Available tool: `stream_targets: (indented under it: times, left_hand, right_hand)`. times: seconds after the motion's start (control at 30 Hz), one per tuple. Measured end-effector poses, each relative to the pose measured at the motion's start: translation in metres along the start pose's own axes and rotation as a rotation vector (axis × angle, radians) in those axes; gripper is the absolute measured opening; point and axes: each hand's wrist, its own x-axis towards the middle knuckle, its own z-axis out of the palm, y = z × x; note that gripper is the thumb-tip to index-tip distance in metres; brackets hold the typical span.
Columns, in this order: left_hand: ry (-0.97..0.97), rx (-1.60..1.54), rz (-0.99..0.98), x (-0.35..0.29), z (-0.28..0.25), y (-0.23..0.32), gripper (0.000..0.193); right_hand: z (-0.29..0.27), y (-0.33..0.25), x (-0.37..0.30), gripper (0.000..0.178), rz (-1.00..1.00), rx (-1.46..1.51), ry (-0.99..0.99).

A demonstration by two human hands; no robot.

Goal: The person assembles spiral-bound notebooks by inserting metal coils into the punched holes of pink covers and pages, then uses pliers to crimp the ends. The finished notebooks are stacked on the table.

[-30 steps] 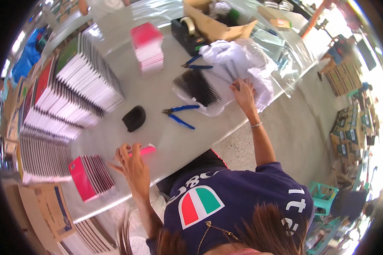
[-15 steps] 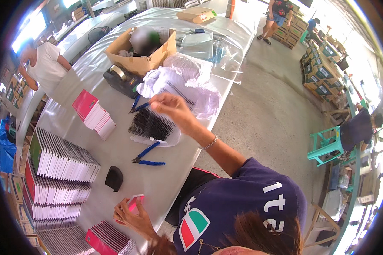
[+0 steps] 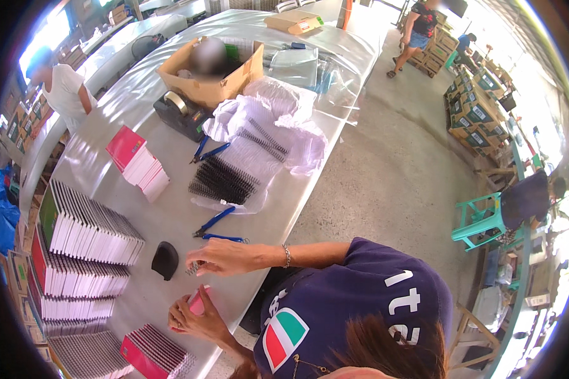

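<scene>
My left hand, near the table's front edge, grips a small pink notebook, its fingers wrapped round the covers. Just above it, my right hand pinches a thin dark spiral coil, mostly hidden by the fingers. A black curved object rests on the table to their left. Beyond my right hand lie blue-handled pliers and a pile of black spiral coils on clear wrapping. A second pair of blue pliers lies farther back.
Stacked spiral notebooks line the left side, with pink ones nearer me. A loose pink stack, a tape dispenser and a cardboard box stand farther back. A green stool is at right; other people are around.
My right hand has moved from above the coil pile down toward the pink notebook, carrying a coil. My left hand stays nearly in place. The people in the background have shifted.
</scene>
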Motion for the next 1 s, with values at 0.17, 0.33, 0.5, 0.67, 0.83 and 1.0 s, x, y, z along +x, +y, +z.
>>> stream_targets:
  times: [0.17,0.33,0.5,0.67,0.83,1.0]
  left_hand:
    - [-0.015,-0.016,0.033,0.004,-0.002,-0.008,0.037]
    - [-0.053,-0.055,-0.055,0.004,-0.003,-0.002,0.035]
    - [-0.078,-0.06,-0.123,0.002,-0.007,0.003,0.036]
    - [-0.042,-0.063,-0.106,0.002,-0.002,0.003,0.035]
    - [-0.047,-0.07,-0.101,0.004,0.0,0.002,0.032]
    - [-0.102,-0.058,-0.117,0.012,-0.001,0.004,0.031]
  right_hand:
    - [0.029,0.035,0.0,0.019,-0.161,-0.211,0.153]
    - [0.019,0.016,-0.006,0.019,-0.039,-0.146,0.131]
    - [0.022,-0.002,-0.002,0.021,0.096,-0.016,0.077]
    - [0.022,-0.003,0.001,0.018,0.044,-0.041,0.058]
    - [0.022,-0.008,0.002,0.017,0.077,-0.018,-0.032]
    - [0.031,-0.001,-0.003,0.015,-0.025,-0.134,0.053]
